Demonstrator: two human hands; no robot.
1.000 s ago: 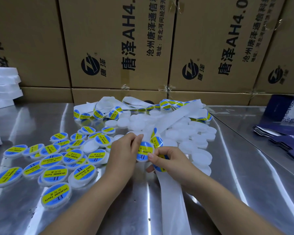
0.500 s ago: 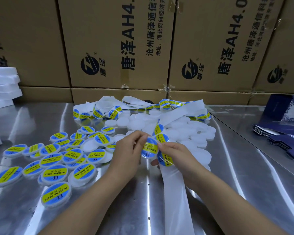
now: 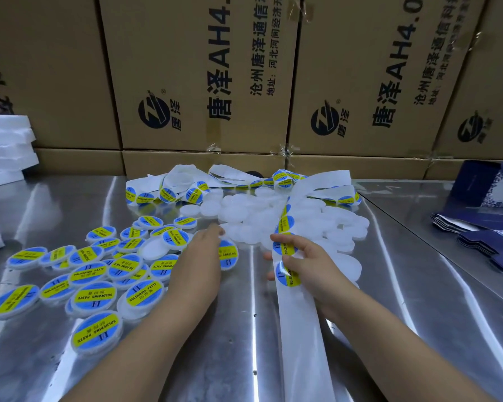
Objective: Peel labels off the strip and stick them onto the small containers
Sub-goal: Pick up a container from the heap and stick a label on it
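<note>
My left hand (image 3: 199, 258) holds a small round container (image 3: 228, 254) that carries a blue and yellow label, near the table's middle. My right hand (image 3: 305, 261) grips the white label strip (image 3: 299, 320), which runs from the pile at the back down past my wrist. Blue and yellow labels (image 3: 286, 248) sit on the strip at my fingers. Behind both hands lies a heap of plain white containers (image 3: 273, 216). Labelled containers (image 3: 90, 291) are spread on the left.
The steel table (image 3: 418, 314) has cardboard boxes (image 3: 204, 76) along its back edge. White foam sheets (image 3: 6, 149) are stacked at far left. Dark blue folded cartons (image 3: 488, 239) lie at right. Used strip backing (image 3: 244, 181) coils behind the heap.
The hands have come apart. My left hand carried the labelled container left and down; my right hand stayed on the strip, which has shifted so more labels show.
</note>
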